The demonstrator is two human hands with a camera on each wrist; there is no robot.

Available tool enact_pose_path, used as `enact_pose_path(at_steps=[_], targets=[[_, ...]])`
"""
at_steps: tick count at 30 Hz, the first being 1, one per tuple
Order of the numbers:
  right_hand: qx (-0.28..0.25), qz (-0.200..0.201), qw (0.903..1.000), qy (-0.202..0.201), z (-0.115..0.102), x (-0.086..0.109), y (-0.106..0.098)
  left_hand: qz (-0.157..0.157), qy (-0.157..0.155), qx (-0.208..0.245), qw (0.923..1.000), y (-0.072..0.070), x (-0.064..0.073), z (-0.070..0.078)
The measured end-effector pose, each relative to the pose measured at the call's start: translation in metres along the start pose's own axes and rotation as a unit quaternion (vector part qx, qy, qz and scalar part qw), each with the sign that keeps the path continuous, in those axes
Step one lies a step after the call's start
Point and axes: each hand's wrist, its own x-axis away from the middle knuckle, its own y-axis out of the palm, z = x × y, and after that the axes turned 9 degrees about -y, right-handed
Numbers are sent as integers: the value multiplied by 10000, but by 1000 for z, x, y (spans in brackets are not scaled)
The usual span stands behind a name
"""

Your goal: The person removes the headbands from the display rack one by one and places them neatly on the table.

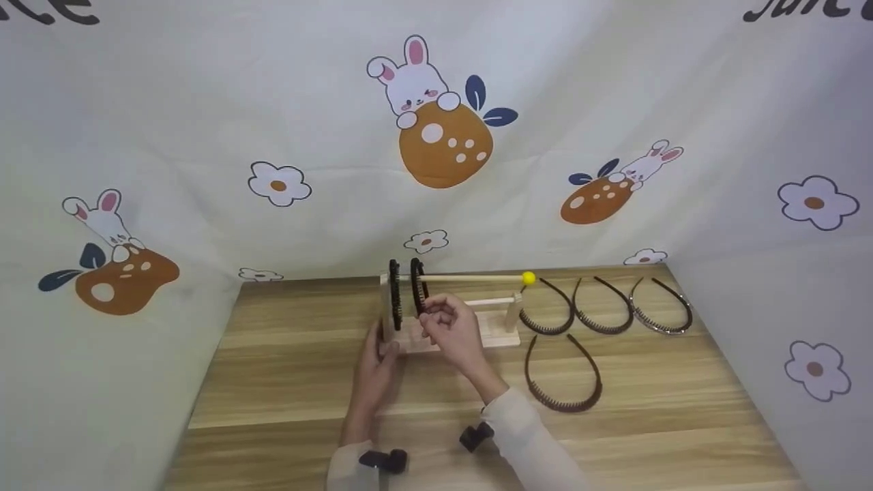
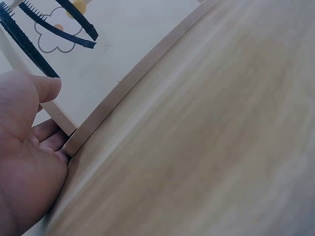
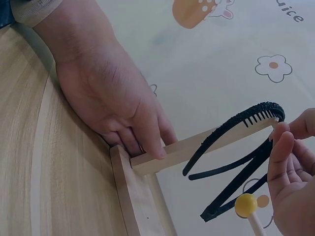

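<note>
A pale wooden rack stands near the back of the table, its upper rod tipped with a yellow ball. Two black toothed headbands hang at the rod's left end: one headband close to the upright, the other headband a little to its right. My left hand grips the foot of the left upright, thumb on the near side and fingers behind, as the right wrist view shows. With thumb and fingertips, my right hand pinches the right-hand headband, whose teeth show in the right wrist view.
To the right of the rack, several dark headbands lie on the wood-grain table. Three form a back row, including a headband with shiny trim; a brown headband lies nearer. Behind hangs a printed cloth.
</note>
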Motion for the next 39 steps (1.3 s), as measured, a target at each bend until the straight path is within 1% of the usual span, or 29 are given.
enact_pose_path(at_steps=[4, 10, 17, 24, 28, 33, 39], targets=[[-141, 124, 9998, -57, -4, 0, -4, 17, 58, 18, 10000, 0, -1, 0], [-227, 281, 9992, -168, -9, 2, -13, -6, 62, -2, 10000, 0, -2, -2], [-368, 390, 9982, -269, -13, 2, -23, 6, 311, -16, 9995, 1, -3, -5], [-468, 608, 9967, -245, -18, 2, -33, 41, 127, -24, 9999, 0, -3, -4], [-582, 802, 9947, -291, -21, 2, -38, 36, 94, -75, 9999, 0, -1, -2], [-695, 926, 9925, -397, -23, 1, -43, 28, 196, -55, 9998, 0, -1, -3], [-793, 1002, 9910, -408, -28, 1, -48, -6, 179, 48, 9998, 1, -2, -5]])
